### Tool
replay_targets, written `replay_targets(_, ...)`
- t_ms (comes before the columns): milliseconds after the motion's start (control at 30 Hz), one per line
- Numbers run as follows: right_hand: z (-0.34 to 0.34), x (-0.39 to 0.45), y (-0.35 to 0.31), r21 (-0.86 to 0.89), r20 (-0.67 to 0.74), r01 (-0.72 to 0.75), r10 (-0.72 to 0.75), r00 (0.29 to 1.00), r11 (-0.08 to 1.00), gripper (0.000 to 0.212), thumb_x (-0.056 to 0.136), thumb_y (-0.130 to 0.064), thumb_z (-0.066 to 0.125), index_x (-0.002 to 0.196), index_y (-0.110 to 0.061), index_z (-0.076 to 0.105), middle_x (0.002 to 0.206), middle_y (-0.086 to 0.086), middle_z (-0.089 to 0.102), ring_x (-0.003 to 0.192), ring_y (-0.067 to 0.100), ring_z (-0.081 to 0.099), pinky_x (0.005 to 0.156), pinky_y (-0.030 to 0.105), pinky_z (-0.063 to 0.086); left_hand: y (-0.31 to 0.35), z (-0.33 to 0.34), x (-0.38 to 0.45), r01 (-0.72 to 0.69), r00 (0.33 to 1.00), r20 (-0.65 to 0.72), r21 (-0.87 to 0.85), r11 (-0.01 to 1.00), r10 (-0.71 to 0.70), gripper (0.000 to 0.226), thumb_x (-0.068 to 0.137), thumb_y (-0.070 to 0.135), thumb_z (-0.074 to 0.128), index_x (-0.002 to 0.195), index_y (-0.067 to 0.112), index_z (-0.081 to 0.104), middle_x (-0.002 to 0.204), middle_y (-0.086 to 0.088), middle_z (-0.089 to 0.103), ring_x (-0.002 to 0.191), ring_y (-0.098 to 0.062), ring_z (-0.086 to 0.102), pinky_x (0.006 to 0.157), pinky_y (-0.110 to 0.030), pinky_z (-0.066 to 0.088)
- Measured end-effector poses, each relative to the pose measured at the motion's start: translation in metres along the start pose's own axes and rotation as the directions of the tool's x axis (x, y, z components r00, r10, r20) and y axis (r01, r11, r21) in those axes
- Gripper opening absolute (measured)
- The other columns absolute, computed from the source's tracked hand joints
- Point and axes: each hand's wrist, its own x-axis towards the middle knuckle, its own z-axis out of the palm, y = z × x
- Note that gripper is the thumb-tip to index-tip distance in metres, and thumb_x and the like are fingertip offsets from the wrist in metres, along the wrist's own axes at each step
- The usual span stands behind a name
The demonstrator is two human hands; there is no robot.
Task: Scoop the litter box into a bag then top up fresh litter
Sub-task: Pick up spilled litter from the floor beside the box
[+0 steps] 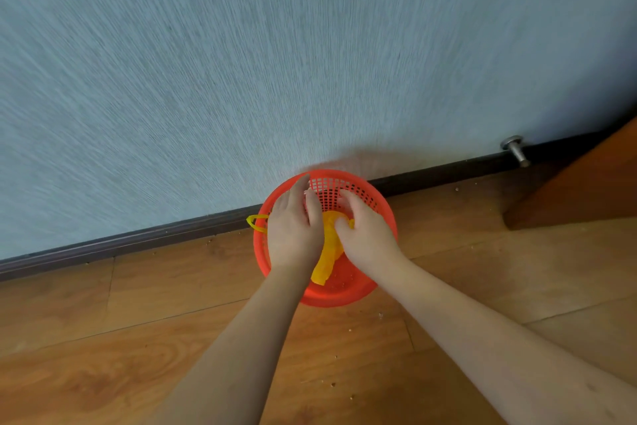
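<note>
- Your left hand (293, 231) reaches into the red basket (375, 217) with its fingers stretched out flat and close together, the fingertips up at the far rim; it rests against the yellow bag (329, 252) but is not closed on it.
- Your right hand (367, 231) is curled, its fingers bunched on the upper part of the yellow bag, pinching the plastic.
- The two hands sit just beside each other, with the crumpled bag between them.
- The yellow bag lies inside the basket, running from the middle down toward the near rim; one loop handle (256, 222) hangs out over the left rim.
- The red basket is round with a mesh wall and stands on the wooden floor (138, 338), touching or nearly touching the dark skirting board (138, 239) at the floor's far edge.
- Small pale crumbs (381, 315) are scattered on the floor around the basket.
- Above the skirting rises a pale blue textured wall (241, 62).
- Toward the floor's far right corner a metal door stop (515, 148) sticks out from the skirting, next to a brown wooden panel (579, 190).
</note>
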Motion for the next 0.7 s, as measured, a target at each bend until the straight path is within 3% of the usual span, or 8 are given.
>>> replay_targets(67, 0.003, -0.001, 0.005, -0.198, 0.028, 0.089, -0.086, 0.996, 0.976, 0.047, 0.094, -0.022, 0.048, 0.140, -0.012, 0.047, 0.145, 0.004, 0.045, 0.137, 0.019, 0.038, 0.114, 0.034, 0.029, 0.002, -0.001, 0.001, -0.015, 1.000, -0.024, 0.003, 1.000, 0.015, 0.045, 0.097, 0.032, 0.029, 0.115, 0.013, 0.066, 0.113, -0.004, 0.069, 0.110, -0.023, 0.058, 0.095, -0.039, 0.044)
replay_targets(133, 0.005, -0.002, 0.008, -0.385, 0.051, 0.142, -0.132, 0.990, 0.912, 0.043, 0.093, -0.027, 0.048, 0.132, -0.012, 0.056, 0.147, 0.007, 0.043, 0.138, 0.023, 0.034, 0.116, 0.037, 0.025, 0.006, -0.007, 0.002, 0.021, 0.999, -0.045, -0.016, 1.000, -0.022, 0.040, 0.096, 0.031, 0.029, 0.086, 0.012, 0.063, 0.091, -0.004, 0.069, 0.093, -0.028, 0.060, 0.082, -0.038, 0.043)
replay_targets(200, 0.006, -0.005, 0.011, -0.542, 0.054, 0.188, -0.189, 0.980, 0.819, 0.041, 0.092, -0.031, 0.047, 0.126, -0.014, 0.061, 0.146, 0.007, 0.044, 0.139, 0.024, 0.031, 0.118, 0.039, 0.017, 0.004, -0.009, 0.001, 0.002, 0.998, -0.069, 0.012, 1.000, -0.001, 0.038, 0.096, 0.029, 0.029, 0.071, 0.014, 0.053, 0.080, -0.003, 0.066, 0.087, -0.027, 0.061, 0.088, -0.041, 0.042)
replay_targets(300, 0.009, -0.009, 0.009, -0.689, 0.035, 0.229, -0.284, 0.958, 0.688, 0.044, 0.089, -0.034, 0.046, 0.125, -0.014, 0.060, 0.138, 0.003, 0.053, 0.141, 0.025, 0.031, 0.118, 0.044, 0.001, 0.002, -0.009, 0.000, -0.067, 0.997, -0.034, 0.144, 0.987, 0.073, 0.047, 0.097, 0.031, 0.027, 0.088, 0.010, 0.069, 0.094, -0.001, 0.072, 0.108, -0.020, 0.062, 0.117, -0.045, 0.024)
replay_targets(367, 0.010, -0.011, 0.007, -0.724, 0.020, 0.222, -0.301, 0.953, 0.653, 0.048, 0.088, -0.033, 0.047, 0.131, -0.014, 0.055, 0.135, 0.003, 0.057, 0.142, 0.027, 0.029, 0.117, 0.048, -0.001, 0.002, -0.009, -0.005, -0.084, 0.996, -0.013, 0.096, 0.992, 0.085, 0.047, 0.098, 0.032, 0.030, 0.122, 0.008, 0.062, 0.113, -0.008, 0.070, 0.115, -0.024, 0.060, 0.111, -0.043, 0.036)
replay_targets(433, 0.010, -0.010, 0.007, -0.742, 0.001, 0.207, -0.308, 0.951, 0.637, 0.053, 0.089, -0.032, 0.045, 0.139, -0.015, 0.048, 0.136, 0.004, 0.055, 0.143, 0.028, 0.027, 0.118, 0.047, -0.001, 0.002, -0.013, -0.012, -0.071, 0.997, 0.015, 0.015, 0.997, 0.071, 0.053, 0.098, 0.034, 0.034, 0.147, 0.014, 0.038, 0.137, -0.009, 0.057, 0.123, -0.023, 0.053, 0.097, -0.040, 0.047)
replay_targets(600, 0.013, -0.006, 0.007, -0.675, 0.059, 0.224, -0.251, 0.966, 0.703, 0.064, 0.097, -0.032, 0.037, 0.151, -0.005, 0.018, 0.157, 0.011, 0.024, 0.147, 0.022, 0.017, 0.120, 0.033, 0.006, -0.013, -0.016, -0.019, -0.142, 0.989, 0.057, 0.118, 0.983, 0.136, 0.061, 0.098, 0.037, 0.033, 0.153, 0.012, 0.025, 0.145, -0.010, 0.049, 0.135, -0.023, 0.044, 0.107, -0.041, 0.042)
replay_targets(700, 0.013, -0.008, 0.005, -0.657, 0.091, 0.222, -0.216, 0.972, 0.720, 0.061, 0.098, -0.040, 0.039, 0.149, -0.007, 0.028, 0.159, 0.011, 0.015, 0.145, 0.025, 0.020, 0.117, 0.038, 0.019, -0.014, -0.018, -0.021, -0.079, 0.993, 0.102, 0.165, 0.983, 0.063, 0.066, 0.097, 0.042, 0.030, 0.154, 0.012, 0.018, 0.152, -0.009, 0.040, 0.142, -0.021, 0.036, 0.113, -0.037, 0.034)
